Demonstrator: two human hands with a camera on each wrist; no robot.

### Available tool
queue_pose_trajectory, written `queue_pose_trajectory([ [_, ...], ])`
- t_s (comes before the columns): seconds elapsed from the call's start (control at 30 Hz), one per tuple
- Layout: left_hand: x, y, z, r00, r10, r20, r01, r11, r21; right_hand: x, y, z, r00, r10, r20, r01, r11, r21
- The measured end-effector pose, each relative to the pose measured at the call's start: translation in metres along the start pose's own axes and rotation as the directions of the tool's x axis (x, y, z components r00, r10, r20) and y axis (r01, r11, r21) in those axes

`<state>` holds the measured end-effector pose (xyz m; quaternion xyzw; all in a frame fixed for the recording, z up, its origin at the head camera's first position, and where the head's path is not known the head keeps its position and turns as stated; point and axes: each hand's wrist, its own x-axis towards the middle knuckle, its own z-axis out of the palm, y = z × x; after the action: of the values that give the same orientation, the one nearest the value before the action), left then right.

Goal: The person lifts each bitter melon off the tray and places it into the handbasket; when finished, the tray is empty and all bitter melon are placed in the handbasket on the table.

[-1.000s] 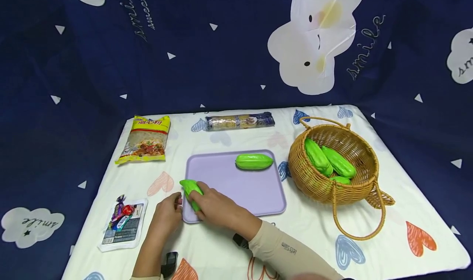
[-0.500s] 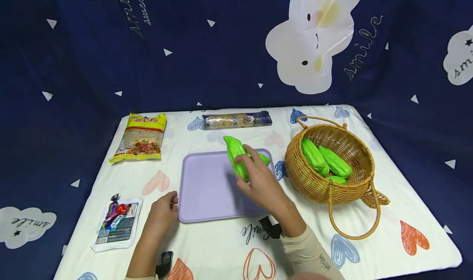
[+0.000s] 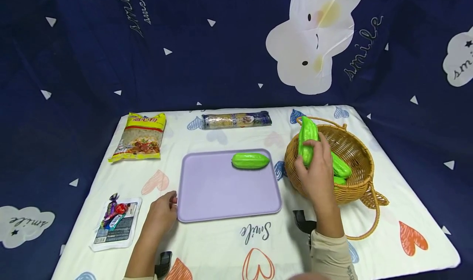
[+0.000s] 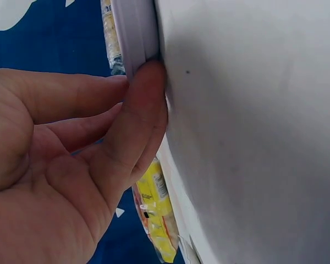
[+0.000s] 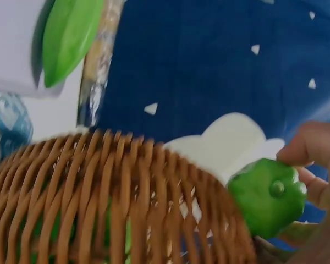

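My right hand (image 3: 314,169) grips a green ridged gourd (image 3: 307,142) and holds it upright over the near-left rim of a wicker basket (image 3: 360,185). In the right wrist view the gourd's end (image 5: 268,195) shows just past the basket wall (image 5: 126,203). More green gourds (image 3: 340,165) lie inside the basket. Another green gourd (image 3: 250,160) lies at the back right of a lilac tray (image 3: 221,193). My left hand (image 3: 164,211) rests against the tray's front left corner, thumb (image 4: 140,115) touching the tray rim (image 4: 133,33).
On the white cloth lie a yellow noodle packet (image 3: 140,137) at back left, a long wrapped roll (image 3: 236,120) at the back, and a small snack pack (image 3: 116,223) at front left. A dark blue printed backdrop rises behind.
My right hand lifted a gourd from the tray's front left corner, carried it right across the tray and now holds it over the basket. The left hand stayed at the tray corner.
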<state>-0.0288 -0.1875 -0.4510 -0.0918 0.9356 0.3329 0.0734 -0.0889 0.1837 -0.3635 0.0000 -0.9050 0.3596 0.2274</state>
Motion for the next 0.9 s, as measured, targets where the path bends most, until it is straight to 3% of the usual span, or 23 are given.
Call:
queue_pose_trajectory([
  [0.2, 0.000, 0.000, -0.001, 1.000, -0.006, 0.000, 0.006, 1.000, 0.002, 0.002, 0.017, -0.006, 0.995, 0.094, -0.029, -0.096, 0.992, -0.086],
  [0.4, 0.001, 0.000, 0.000, 1.000, -0.016, 0.007, 0.016, 1.000, -0.002, 0.002, 0.020, -0.004, 0.993, 0.115, 0.040, -0.105, 0.974, -0.200],
  [0.73, 0.000, -0.002, 0.001, 1.000, -0.021, 0.002, 0.021, 1.000, -0.006, 0.000, 0.018, -0.003, 0.978, 0.164, 0.126, -0.122, 0.950, -0.287],
  [0.83, 0.000, -0.003, 0.001, 1.000, -0.016, -0.003, 0.016, 1.000, -0.010, 0.000, 0.015, -0.001, 0.983, 0.147, 0.109, -0.112, 0.954, -0.278],
  [0.9, 0.000, -0.004, 0.000, 1.000, -0.017, -0.006, 0.017, 1.000, -0.008, 0.001, 0.010, 0.004, 0.994, 0.080, 0.080, -0.060, 0.971, -0.232],
])
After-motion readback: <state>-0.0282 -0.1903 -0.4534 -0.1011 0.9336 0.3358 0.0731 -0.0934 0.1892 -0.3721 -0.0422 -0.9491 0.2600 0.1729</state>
